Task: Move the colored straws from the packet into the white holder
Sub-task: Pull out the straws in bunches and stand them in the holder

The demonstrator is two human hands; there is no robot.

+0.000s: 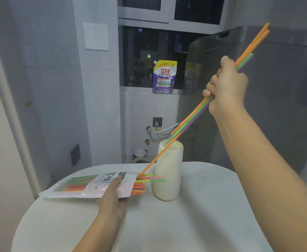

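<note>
Fingers of our right hand curl round a straw bunch above the white holder; our left hand grips the packet, many straws left.

Two bare forearms, no sleeves in view; both hands, left hand and right hand, ungloved, without rings

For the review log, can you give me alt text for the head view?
A right hand grips a bundle of straws slanting down toward the white holder on a round table. The left hand holds the packet, more straws poking out.
</note>
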